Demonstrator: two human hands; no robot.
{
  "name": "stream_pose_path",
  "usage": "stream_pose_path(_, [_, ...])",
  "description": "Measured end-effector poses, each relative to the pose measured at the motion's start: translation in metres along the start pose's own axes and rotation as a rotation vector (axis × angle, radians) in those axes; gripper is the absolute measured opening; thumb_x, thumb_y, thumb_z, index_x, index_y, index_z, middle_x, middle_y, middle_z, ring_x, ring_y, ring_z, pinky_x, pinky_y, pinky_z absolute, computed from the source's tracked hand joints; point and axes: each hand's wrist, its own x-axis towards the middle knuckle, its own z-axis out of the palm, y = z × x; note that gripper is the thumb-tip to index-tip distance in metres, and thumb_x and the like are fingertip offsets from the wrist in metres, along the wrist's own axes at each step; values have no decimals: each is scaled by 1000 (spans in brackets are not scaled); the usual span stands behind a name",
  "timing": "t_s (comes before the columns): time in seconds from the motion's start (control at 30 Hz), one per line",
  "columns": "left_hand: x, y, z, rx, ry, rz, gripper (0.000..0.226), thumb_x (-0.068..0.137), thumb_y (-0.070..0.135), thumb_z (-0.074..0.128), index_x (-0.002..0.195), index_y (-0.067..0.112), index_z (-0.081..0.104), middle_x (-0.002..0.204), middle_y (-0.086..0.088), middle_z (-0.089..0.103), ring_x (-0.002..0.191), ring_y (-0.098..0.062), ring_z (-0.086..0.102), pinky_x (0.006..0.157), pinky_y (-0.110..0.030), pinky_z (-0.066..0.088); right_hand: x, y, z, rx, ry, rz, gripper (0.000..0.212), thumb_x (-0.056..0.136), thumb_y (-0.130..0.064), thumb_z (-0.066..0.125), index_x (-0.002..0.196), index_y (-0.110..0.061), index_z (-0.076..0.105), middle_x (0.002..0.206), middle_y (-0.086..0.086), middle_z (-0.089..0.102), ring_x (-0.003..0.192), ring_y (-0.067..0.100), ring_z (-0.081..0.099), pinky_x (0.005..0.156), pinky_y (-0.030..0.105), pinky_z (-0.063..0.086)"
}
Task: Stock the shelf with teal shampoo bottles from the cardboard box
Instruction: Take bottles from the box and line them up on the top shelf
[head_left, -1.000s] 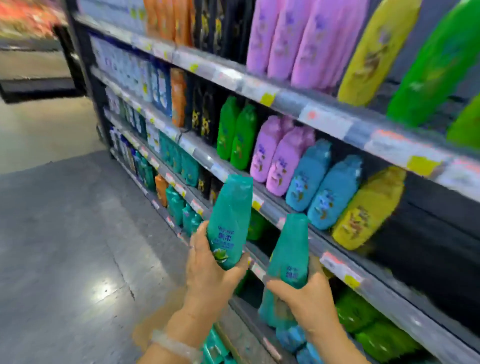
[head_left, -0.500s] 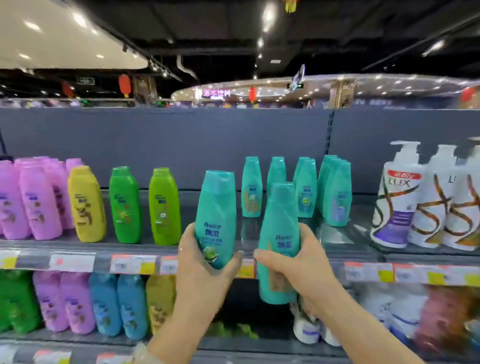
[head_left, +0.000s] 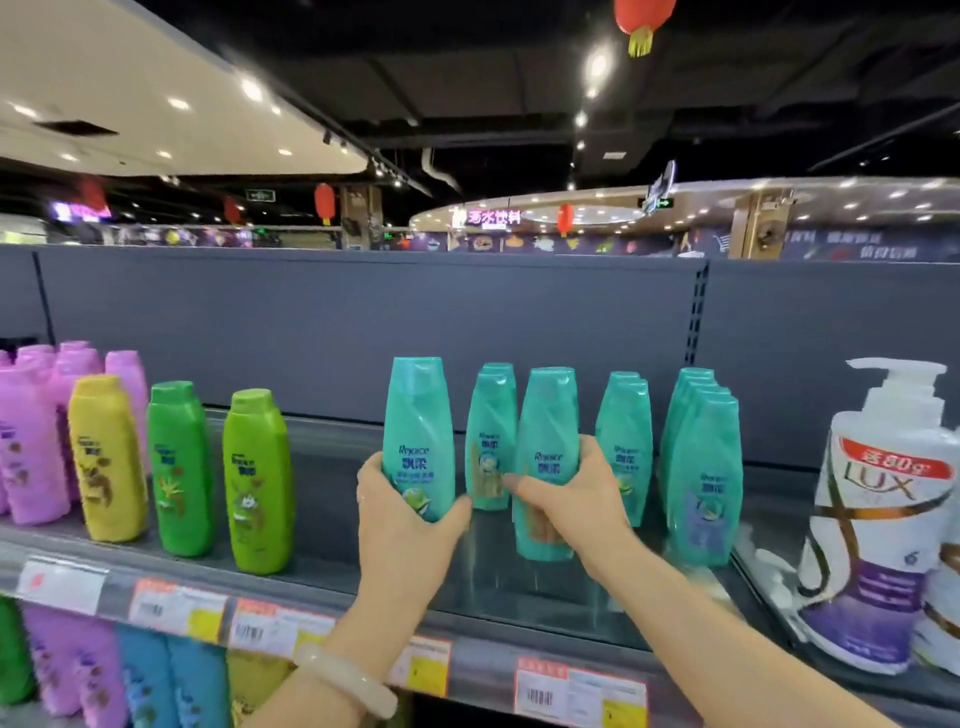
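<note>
Teal bottles, 2 upright: left hand (head_left: 410, 525) grips one (head_left: 418, 441), right hand (head_left: 569, 491) grips another (head_left: 546, 467), nearer the stocked teal row (head_left: 698, 467) behind on the shelf (head_left: 332, 577).

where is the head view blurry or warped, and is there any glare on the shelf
Head view: the right forearm smears near the shelf; the purple bottles at the left edge look soft. Wide-angle warp tilts the white pump bottle. Ceiling lights blow out; the shelf surface reflects faintly under the right hand's teal bottle. The left hand's teal bottle label reads sharply.
</note>
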Motion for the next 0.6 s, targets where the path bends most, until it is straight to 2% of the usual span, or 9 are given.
stream_pose_path(0.17, [18,-12,-6,35,33,-19,73,66,21,82,111,32,26,115,0,46,97,-15,55,80,-33,54,24,18,39,-20,-18,-28,48,66,-16,83,92,-24,43,93,-1,62,85,16,63,73,30,52])
stream_pose_path(0.3, [27,-16,-8,44,17,-12,74,66,21,82,115,31,27,114,1,46,98,-15,56,80,-35,56,38,28,65,-18,45,8,52,64,-21,85,95,-20,43,100,7,59,94,23,62,84,42,53])
stream_pose_path(0.43, [35,-15,-7,16,-16,-14,76,65,22,83,114,33,26,113,2,47,101,-15,56,80,-36,57,36,32,75,-225,124,7,72,61,-28,86,114,-13,40,109,3,43,107,21,46,96,39,45])
stream_pose_path(0.5, [38,-15,-6,9,-29,-21,77,66,21,82,116,33,26,114,3,47,101,-15,56,80,-37,58,29,33,70,-401,109,37,80,60,-32,86,119,-13,35,113,4,38,111,21,41,98,36,42])
stream_pose_path(0.6, [41,-17,-4,-2,-41,-11,76,66,20,82,116,33,27,113,3,47,99,-15,56,78,-38,58,26,43,62,-561,-34,118,69,67,-28,81,115,-13,34,116,6,41,112,25,47,96,35,45])
